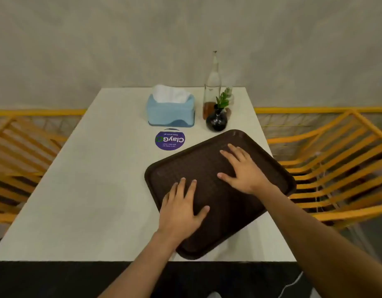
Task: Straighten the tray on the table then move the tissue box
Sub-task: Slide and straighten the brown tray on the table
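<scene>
A dark brown tray lies askew on the white table, turned so its right corner hangs past the table's right edge. My left hand rests flat on the tray's near left part, fingers spread. Flat on the tray's right half is my right hand, fingers apart too. Neither hand grips anything. A light blue tissue box with white tissue sticking out stands at the far middle of the table, well beyond both hands.
A round purple sticker lies between the box and the tray. A dark round vase with a green sprig and a tall glass bottle stand right of the box, close to the tray's far corner. Orange slatted chairs flank the table.
</scene>
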